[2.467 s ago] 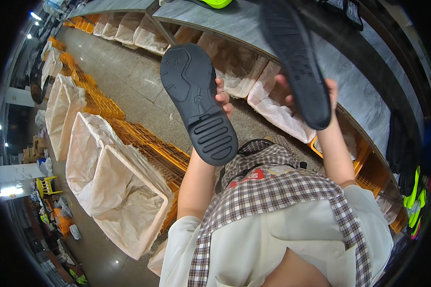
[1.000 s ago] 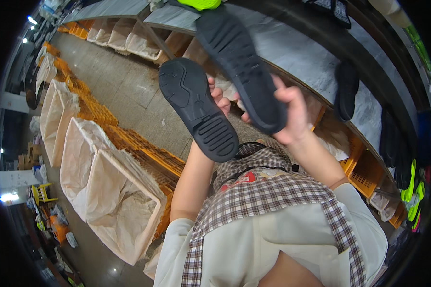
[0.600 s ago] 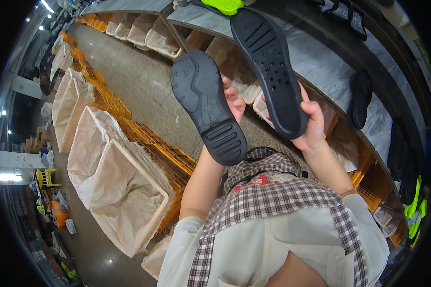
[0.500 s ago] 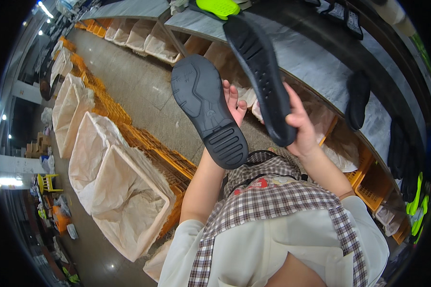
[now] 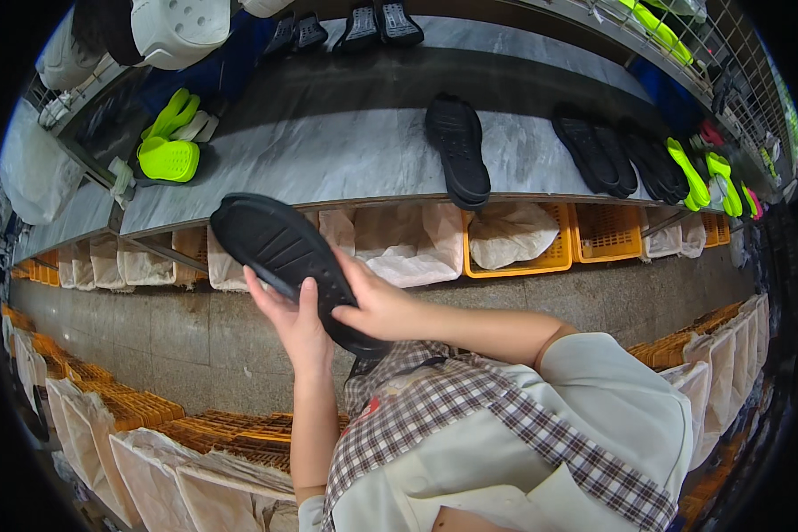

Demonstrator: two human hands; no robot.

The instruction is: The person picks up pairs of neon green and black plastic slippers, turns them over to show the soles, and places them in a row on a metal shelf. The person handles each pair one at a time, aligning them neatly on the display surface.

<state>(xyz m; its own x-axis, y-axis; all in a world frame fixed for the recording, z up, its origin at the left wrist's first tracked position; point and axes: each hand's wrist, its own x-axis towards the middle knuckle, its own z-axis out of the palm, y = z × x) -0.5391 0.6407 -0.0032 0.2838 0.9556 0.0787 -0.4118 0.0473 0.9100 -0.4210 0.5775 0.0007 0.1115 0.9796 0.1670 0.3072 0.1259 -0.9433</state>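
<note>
Head camera is showing both hands working on a black shoe sole [image 5: 284, 257] held up before a grey shelf [image 5: 328, 160]. Left hand [image 5: 297, 324] is cupping it from below, its grip clenched on the edge; right hand [image 5: 377, 306] is pressing fingers across the top, grasping the same sole. Another black sole [image 5: 458, 151] is lying on the shelf beyond, neon green soles [image 5: 168, 151] lying further left.
</note>
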